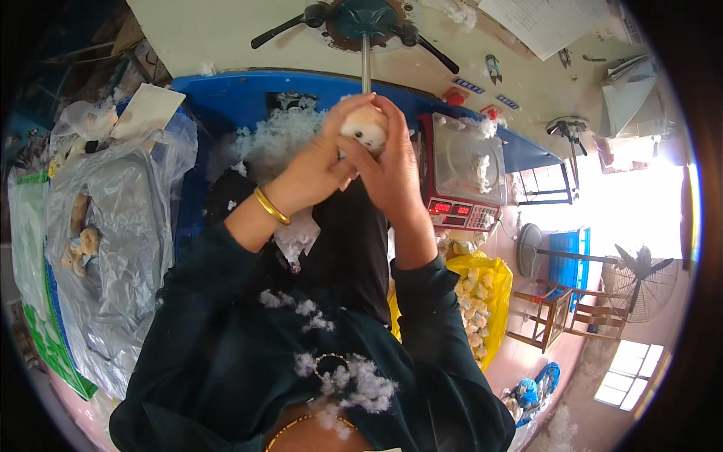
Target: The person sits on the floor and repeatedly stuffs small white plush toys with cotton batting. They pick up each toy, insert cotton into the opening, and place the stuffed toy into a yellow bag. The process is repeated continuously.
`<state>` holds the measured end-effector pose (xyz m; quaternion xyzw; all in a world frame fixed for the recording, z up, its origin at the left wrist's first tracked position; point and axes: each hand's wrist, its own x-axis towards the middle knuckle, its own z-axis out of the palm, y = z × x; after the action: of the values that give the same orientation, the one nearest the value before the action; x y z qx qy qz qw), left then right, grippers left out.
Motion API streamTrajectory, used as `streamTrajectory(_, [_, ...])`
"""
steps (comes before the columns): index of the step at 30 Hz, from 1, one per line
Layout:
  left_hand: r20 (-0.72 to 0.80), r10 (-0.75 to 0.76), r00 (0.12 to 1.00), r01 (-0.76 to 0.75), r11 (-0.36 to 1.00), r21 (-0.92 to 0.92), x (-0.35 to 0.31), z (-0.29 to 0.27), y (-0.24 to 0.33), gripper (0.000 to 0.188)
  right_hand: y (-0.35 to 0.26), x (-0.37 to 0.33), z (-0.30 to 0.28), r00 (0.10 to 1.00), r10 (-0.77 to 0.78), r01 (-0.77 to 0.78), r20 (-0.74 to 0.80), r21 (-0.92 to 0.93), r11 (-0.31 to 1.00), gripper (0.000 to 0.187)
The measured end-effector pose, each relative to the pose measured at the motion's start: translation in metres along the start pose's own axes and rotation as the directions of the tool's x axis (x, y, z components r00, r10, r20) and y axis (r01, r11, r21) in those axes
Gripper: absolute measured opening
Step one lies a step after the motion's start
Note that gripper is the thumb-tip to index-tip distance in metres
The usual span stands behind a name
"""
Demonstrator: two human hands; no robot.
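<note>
A small plush toy (366, 129), cream and light orange with dark eyes, is cupped between my two hands just below a thin metal tube (366, 66). The near end of the tube is hidden behind my fingers, so I cannot tell whether it enters the toy. My left hand (316, 167), with a gold bangle at the wrist, wraps round the toy's left side. Around its right side curls my right hand (395, 169), the thumb across the front below the face. White fluffy stuffing (277, 137) lies heaped beside my left hand.
A machine panel with black-handled levers (290, 24) stands ahead. A red weighing scale (468, 169) sits right of my hands. At left, clear plastic (113, 248) covers a tray with plush pieces (84, 241). A yellow bag (486, 294) of small plush pieces stands by my right elbow.
</note>
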<state>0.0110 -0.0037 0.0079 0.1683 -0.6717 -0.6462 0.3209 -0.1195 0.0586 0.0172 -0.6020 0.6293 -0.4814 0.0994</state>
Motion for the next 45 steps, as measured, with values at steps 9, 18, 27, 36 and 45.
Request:
streamTrajectory(9, [-0.101,0.336,0.937,-0.279,0.889,0.362,0.013,-0.002,-0.023,0.076,0.001,0.014,0.018,0.993,0.081,-0.084,-0.087,-0.028,0.996,0.050])
streamTrajectory(18, [-0.085,0.451,0.888,-0.320,0.741,0.591,0.016,0.020,-0.031,0.052,0.052,0.006,0.000,0.991,0.077,-0.090,-0.111,-0.123,0.988,0.049])
streamTrajectory(27, [-0.262,0.378,0.888,0.017,0.542,0.840,-0.125,-0.100,-0.011,0.032,0.030,-0.081,-0.046,0.942,0.329,-0.327,-0.058,0.049,0.944,0.049])
streamTrajectory(36, [-0.868,-0.120,0.482,0.821,0.409,0.399,-0.451,-0.294,0.007,0.018,0.139,-0.222,-0.241,0.146,0.986,-0.657,0.079,-0.737,0.156,0.044])
streamTrajectory(45, [-0.862,-0.289,0.417,0.887,-0.078,0.455,-0.475,-0.247,-0.020,0.022,0.160,-0.198,-0.193,0.292,0.919,-0.717,0.267,-0.574,0.395,0.028])
